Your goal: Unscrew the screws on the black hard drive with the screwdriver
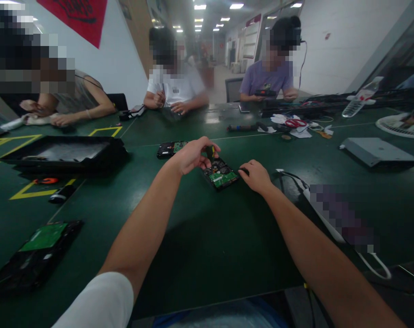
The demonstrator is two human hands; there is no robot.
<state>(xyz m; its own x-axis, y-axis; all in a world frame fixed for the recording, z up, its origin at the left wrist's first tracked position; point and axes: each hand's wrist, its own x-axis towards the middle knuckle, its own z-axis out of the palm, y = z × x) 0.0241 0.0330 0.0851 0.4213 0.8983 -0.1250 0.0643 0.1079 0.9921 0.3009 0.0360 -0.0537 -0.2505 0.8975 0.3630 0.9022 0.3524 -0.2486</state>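
Observation:
A hard drive (223, 178) with its green circuit board facing up lies on the table in front of me. My left hand (197, 157) is closed on a screwdriver (210, 153) with a dark and yellow handle, held upright over the drive's far-left part; its tip is hidden. Just right of the drive, my right hand (256, 175) rests on the table with curled fingers. Something dark shows at its fingertips, too small to make out. Behind my left wrist lies a second hard drive (169, 149), partly covered.
On the left are a black tray (66, 161), a black cylinder (61, 194) and another board-bearing drive (44, 239). To the right lie a white cable (297, 178), a grey metal box (381, 152) and a plastic bottle (360, 99). Several people sit across the green table (200, 259).

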